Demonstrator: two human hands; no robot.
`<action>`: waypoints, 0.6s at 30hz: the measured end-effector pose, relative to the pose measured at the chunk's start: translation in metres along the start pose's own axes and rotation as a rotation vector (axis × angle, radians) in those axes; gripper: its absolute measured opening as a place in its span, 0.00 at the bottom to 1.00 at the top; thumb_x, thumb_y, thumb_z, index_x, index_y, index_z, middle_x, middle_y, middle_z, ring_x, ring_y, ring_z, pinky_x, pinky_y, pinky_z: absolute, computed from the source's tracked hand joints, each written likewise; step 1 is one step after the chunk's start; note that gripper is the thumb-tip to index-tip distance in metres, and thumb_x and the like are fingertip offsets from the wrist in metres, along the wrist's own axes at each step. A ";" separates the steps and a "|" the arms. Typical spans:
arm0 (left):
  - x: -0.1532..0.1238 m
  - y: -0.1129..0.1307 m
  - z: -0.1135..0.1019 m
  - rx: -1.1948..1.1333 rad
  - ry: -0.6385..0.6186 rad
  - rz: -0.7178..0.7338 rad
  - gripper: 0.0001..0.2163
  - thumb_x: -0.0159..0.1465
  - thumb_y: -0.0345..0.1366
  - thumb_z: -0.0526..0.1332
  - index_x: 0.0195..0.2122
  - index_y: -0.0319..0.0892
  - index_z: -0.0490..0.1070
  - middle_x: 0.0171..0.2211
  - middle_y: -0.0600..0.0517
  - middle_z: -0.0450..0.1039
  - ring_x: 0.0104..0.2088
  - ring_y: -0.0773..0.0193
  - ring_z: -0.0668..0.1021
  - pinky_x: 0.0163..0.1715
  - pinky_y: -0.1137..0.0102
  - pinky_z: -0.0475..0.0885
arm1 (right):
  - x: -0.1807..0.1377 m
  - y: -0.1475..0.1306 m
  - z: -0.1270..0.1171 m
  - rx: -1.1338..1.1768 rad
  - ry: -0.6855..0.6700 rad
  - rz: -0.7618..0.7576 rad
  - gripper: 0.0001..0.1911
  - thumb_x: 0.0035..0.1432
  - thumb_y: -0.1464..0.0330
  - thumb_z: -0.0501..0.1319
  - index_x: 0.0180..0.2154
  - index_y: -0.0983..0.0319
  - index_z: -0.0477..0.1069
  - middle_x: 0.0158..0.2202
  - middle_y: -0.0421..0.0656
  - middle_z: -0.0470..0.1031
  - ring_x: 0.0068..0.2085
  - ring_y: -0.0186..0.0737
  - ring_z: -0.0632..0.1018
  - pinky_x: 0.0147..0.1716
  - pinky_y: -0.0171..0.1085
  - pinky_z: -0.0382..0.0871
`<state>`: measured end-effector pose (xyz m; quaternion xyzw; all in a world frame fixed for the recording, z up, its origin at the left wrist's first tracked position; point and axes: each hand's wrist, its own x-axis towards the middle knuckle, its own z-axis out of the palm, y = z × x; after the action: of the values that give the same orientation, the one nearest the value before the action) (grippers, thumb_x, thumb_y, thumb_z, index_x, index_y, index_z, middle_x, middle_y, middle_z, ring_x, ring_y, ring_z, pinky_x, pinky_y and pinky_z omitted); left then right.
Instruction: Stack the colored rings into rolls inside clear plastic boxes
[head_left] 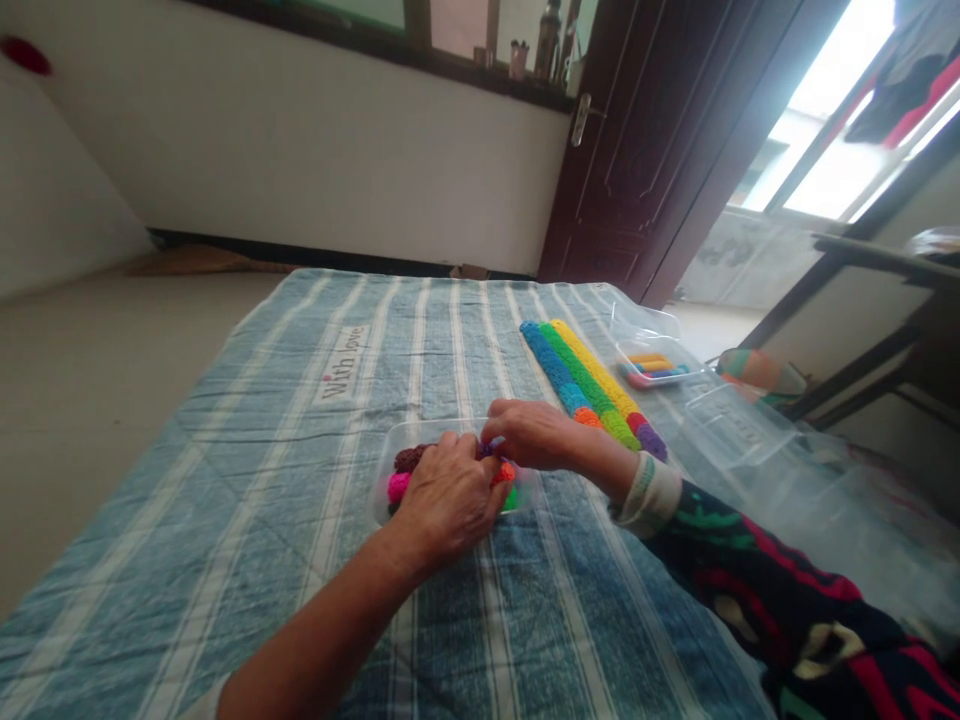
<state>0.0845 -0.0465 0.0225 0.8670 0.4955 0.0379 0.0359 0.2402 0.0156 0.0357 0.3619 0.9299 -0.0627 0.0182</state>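
A clear plastic box (384,450) stands on the striped cloth in front of me, holding several short, knobbly rolls. A brown roll (410,458) and a pink roll (398,487) show at its left side, with orange (508,471) and green (512,497) ones at its right. My left hand (450,495) lies over the box, fingers curled down among the rolls; what they grip is hidden. From the right, my right hand (529,432) reaches to the box's far rim, its fingers closed at a purple piece (487,449) partly covered by both hands.
Long blue, green and yellow knobbly strips (581,375) lie side by side beyond my right hand. Farther right, an open clear box (660,372) holds coloured rolls, near a clear lid (739,425) and plastic sheeting (817,510). A blue striped cloth (262,480) covers the table.
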 end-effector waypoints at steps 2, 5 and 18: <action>0.000 -0.003 0.001 -0.001 0.002 0.010 0.18 0.67 0.45 0.49 0.39 0.45 0.78 0.36 0.42 0.73 0.38 0.49 0.71 0.38 0.56 0.66 | 0.001 0.000 -0.001 -0.011 -0.007 0.000 0.10 0.62 0.70 0.56 0.41 0.58 0.76 0.38 0.44 0.71 0.34 0.34 0.72 0.27 0.33 0.55; -0.001 -0.008 0.003 -0.012 0.019 0.035 0.17 0.67 0.44 0.50 0.38 0.48 0.79 0.35 0.44 0.73 0.37 0.50 0.72 0.37 0.57 0.66 | 0.001 -0.001 -0.004 -0.026 -0.029 0.002 0.10 0.61 0.70 0.57 0.40 0.59 0.77 0.37 0.44 0.72 0.33 0.34 0.72 0.26 0.33 0.54; -0.003 -0.014 -0.001 -0.075 -0.053 0.087 0.15 0.68 0.39 0.50 0.44 0.52 0.78 0.36 0.47 0.70 0.38 0.54 0.70 0.39 0.59 0.65 | 0.000 0.000 -0.003 0.014 0.012 0.014 0.10 0.63 0.69 0.56 0.37 0.61 0.77 0.39 0.45 0.73 0.34 0.35 0.73 0.29 0.33 0.57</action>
<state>0.0711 -0.0423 0.0221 0.8866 0.4543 0.0347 0.0798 0.2405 0.0161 0.0390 0.3690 0.9269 -0.0670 0.0104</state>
